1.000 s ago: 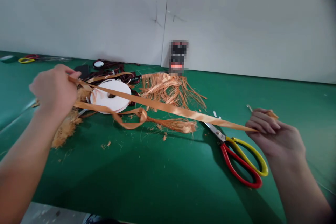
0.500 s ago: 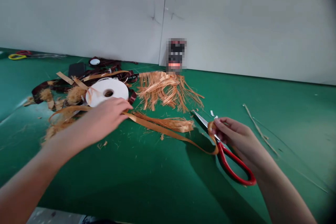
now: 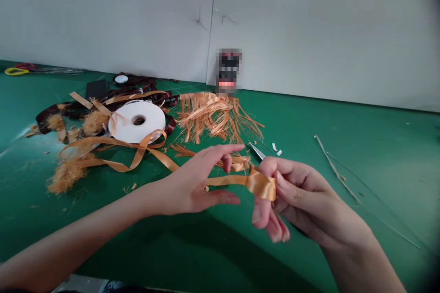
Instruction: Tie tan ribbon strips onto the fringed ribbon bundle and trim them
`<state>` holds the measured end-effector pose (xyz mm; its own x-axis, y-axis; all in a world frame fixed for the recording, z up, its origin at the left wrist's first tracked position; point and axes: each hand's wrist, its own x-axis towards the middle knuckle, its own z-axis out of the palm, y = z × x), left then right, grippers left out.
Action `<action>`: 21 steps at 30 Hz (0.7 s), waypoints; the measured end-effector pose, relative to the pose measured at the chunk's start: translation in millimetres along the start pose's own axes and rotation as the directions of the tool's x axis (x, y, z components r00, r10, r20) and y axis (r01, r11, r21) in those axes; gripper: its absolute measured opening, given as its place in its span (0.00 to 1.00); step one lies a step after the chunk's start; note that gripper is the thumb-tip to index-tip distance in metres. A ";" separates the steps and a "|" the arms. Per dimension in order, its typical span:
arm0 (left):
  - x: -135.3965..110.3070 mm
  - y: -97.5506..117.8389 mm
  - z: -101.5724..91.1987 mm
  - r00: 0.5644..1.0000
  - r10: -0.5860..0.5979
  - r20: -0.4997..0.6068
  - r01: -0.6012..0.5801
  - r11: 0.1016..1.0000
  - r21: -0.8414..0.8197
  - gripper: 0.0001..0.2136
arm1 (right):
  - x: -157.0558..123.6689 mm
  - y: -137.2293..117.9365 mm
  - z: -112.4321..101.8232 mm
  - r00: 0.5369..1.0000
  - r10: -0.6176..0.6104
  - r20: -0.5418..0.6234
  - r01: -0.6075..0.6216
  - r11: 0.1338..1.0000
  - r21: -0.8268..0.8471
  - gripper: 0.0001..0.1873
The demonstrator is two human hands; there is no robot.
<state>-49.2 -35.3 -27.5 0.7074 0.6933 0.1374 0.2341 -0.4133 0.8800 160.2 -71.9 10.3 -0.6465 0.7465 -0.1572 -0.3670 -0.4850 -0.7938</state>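
An orange satin ribbon [image 3: 261, 183] is looped round the fingers of my right hand [image 3: 295, 197], which pinches its end in the middle of the view. My left hand [image 3: 197, 181] is close beside it on the left, fingers spread, with the ribbon running across its palm toward the loops lying on the mat. The ribbon trails back to a white spool [image 3: 136, 122] at the left. Only the tip of the scissors [image 3: 256, 150] shows on the green mat behind my hands.
A pile of shredded orange ribbon [image 3: 215, 116] lies behind the spool, with dark ribbon and frayed tufts [image 3: 67, 175] to the left. A second pair of scissors [image 3: 15, 69] lies far left. A thin strip [image 3: 332, 167] rests on the mat [image 3: 360, 146] at right, before a grey wall.
My hands have come together at the centre. The right hand lifted off the scissors and now has the ribbon wrapped over its fingers; the left hand slid along the ribbon toward it.
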 end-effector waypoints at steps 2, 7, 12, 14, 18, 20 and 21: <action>-1.5 -3.8 -1.8 0.997 0.050 -0.063 -0.043 0.993 0.106 0.41 | 0.0 2.5 -2.6 1.000 0.019 0.000 -0.019 0.999 -0.034 0.06; 1.6 0.7 -6.5 0.982 0.153 0.109 -0.165 0.980 0.114 0.19 | 8.2 10.9 2.7 0.993 0.119 -0.004 -0.117 0.971 -0.210 0.10; -5.0 0.3 -30.2 0.923 -0.167 0.347 0.217 0.970 -0.113 0.07 | 9.3 8.6 -4.3 0.956 -0.003 -0.292 -0.094 0.945 -0.314 0.11; -12.6 -4.6 -48.3 0.873 -0.307 0.378 0.372 0.921 -0.111 0.09 | 5.0 6.9 -16.6 0.888 -0.128 -0.442 -0.088 0.895 -0.436 0.12; -27.7 -17.5 -87.3 0.878 -0.397 0.268 0.403 0.915 0.034 0.19 | -7.0 8.0 -44.0 0.719 -0.312 -0.621 -0.175 0.783 -0.597 0.16; -33.3 -22.4 -101.6 0.863 -0.457 0.213 0.425 0.887 0.182 0.22 | -11.4 11.3 -53.3 0.681 -0.324 -0.657 -0.223 0.763 -0.607 0.17; -35.7 -24.4 -106.5 0.852 -0.488 0.191 0.446 0.866 0.225 0.22 | -12.5 13.3 -56.5 0.680 -0.309 -0.665 -0.248 0.757 -0.605 0.18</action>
<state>-151.2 12.8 -5.5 0.6156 0.6796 -0.3990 0.6682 -0.1816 0.7215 201.2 -62.0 -31.5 0.1182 0.9604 -0.2524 0.2873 -0.2764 -0.9171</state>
